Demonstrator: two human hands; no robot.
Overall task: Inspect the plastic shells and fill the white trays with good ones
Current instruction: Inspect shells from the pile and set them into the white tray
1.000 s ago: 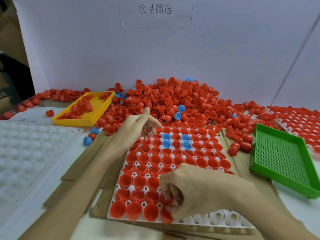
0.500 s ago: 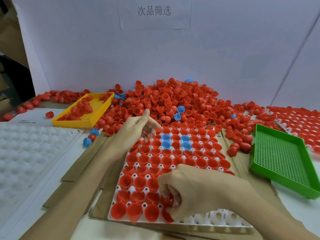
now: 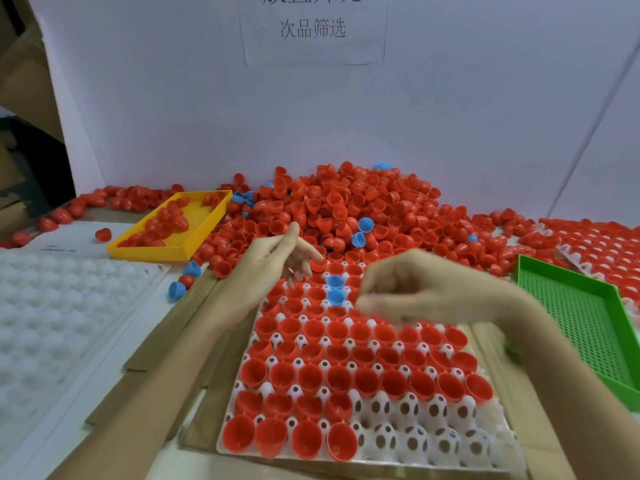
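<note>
A half-filled tray (image 3: 433, 441) is set at the near edge, with the loose shell pile (image 3: 349, 209) heaped behind it. Mesh baskets are placed either side (image 3: 194, 220) (image 3: 588, 317), and a spare tray (image 3: 59, 306) is parked far left.

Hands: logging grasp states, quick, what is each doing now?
Left hand: open, fingers loose, holding nothing.
Right hand: blurred, cannot be told.

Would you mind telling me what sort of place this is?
Probably a factory sorting bench: a heap of red shells, a part-filled white tray, and yellow and green bins.
</note>
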